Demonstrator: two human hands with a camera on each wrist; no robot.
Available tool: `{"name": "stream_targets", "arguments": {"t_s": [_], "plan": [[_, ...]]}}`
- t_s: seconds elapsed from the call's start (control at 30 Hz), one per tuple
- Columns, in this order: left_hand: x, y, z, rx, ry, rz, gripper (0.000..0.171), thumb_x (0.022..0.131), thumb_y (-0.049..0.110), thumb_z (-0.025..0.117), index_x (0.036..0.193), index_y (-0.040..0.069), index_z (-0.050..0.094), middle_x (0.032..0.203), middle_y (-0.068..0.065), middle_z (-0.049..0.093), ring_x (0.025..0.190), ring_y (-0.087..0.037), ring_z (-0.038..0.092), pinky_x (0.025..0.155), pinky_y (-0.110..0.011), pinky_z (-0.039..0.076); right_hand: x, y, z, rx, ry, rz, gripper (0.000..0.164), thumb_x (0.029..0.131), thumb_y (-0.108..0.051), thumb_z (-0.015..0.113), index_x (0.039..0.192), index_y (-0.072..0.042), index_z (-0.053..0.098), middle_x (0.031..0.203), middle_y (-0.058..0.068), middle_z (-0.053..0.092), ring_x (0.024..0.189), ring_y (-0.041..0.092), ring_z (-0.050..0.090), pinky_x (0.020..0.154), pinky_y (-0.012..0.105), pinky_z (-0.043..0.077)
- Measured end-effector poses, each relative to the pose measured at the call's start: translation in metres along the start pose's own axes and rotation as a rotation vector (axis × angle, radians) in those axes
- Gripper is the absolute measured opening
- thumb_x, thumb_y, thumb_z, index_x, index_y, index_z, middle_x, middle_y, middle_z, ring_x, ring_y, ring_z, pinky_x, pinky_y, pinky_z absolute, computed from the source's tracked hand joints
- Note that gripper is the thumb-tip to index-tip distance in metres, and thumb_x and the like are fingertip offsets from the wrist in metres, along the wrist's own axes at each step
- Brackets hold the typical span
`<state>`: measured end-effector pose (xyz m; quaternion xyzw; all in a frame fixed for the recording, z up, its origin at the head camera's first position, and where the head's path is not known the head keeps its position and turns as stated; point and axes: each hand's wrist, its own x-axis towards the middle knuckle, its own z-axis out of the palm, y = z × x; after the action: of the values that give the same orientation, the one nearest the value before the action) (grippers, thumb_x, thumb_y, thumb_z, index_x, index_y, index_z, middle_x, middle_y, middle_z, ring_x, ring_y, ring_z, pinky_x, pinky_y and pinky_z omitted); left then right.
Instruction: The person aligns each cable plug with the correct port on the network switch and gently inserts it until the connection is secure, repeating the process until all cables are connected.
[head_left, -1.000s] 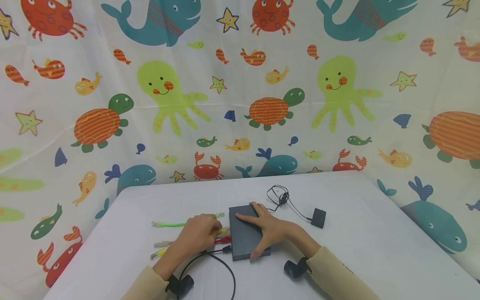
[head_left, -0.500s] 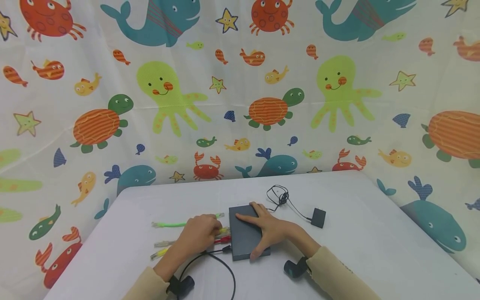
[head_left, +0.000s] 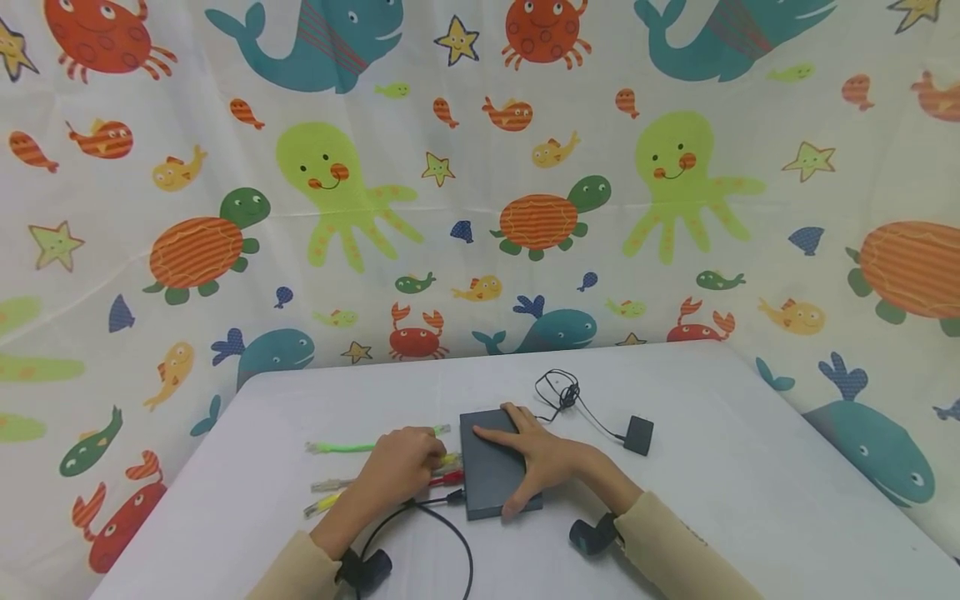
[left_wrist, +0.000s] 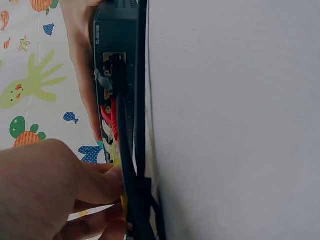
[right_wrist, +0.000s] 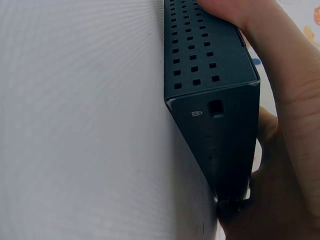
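A dark flat network switch (head_left: 487, 479) lies on the white table, its port side facing left. My right hand (head_left: 546, 458) holds it, fingers spread across the top and far edge, the thumb (right_wrist: 227, 7) against its vented near side. With thumb and fingers, my left hand (head_left: 401, 462) pinches a yellow network cable (left_wrist: 117, 156) close to its plug at the ports. Along the same port row in the left wrist view, a black cable (left_wrist: 120, 82), a red cable (left_wrist: 114, 122) and a white plug (left_wrist: 106, 129) sit in place. My left hand hides part of the cables in the head view.
A green network cable (head_left: 348, 448) lies left of the switch, partly behind my left hand. Beyond my right hand are a black power adapter (head_left: 638, 435) and its bundled cord (head_left: 567, 396). A loop of black cable (head_left: 457, 533) runs toward the near edge. A printed curtain (head_left: 480, 250) hangs behind.
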<state>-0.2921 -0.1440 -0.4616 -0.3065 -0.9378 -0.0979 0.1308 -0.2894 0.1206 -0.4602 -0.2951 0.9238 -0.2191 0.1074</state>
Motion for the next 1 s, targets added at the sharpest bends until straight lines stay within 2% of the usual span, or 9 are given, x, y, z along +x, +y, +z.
{"name": "stream_targets", "arguments": {"t_s": [0.17,0.5,1.0], "plan": [[0.0005,0.0000,0.0007,0.003,-0.015,0.018,0.019,0.077,0.004,0.069,0.088,0.017,0.078,0.080,0.004,0.069,0.063,-0.004,0.050,0.057,-0.021,0.045,-0.0009,0.0000,0.0002,0.013,-0.006,-0.002,0.110,0.059,-0.064,0.082,0.149,-0.048,0.022,0.163,0.015,-0.006,0.148,0.037,0.001,0.106,0.068,0.026],[0.0017,-0.0015,0.0004,-0.016,-0.006,-0.011,0.021,0.078,0.004,0.069,0.089,0.019,0.078,0.080,0.009,0.069,0.070,-0.005,0.060,0.063,-0.025,0.051,-0.0002,-0.0009,-0.0001,0.007,0.003,-0.004,0.111,0.058,-0.064,0.083,0.149,-0.048,0.022,0.163,0.015,-0.006,0.148,0.037,0.001,0.106,0.068,0.026],[0.0012,-0.0004,0.0019,-0.004,0.011,0.008,0.019,0.077,0.003,0.071,0.087,0.017,0.078,0.078,0.006,0.068,0.067,-0.004,0.057,0.061,-0.024,0.050,-0.0010,-0.0011,-0.0007,0.000,0.006,-0.006,0.111,0.057,-0.065,0.082,0.149,-0.048,0.023,0.163,0.015,-0.005,0.148,0.035,0.003,0.106,0.066,0.028]]}}
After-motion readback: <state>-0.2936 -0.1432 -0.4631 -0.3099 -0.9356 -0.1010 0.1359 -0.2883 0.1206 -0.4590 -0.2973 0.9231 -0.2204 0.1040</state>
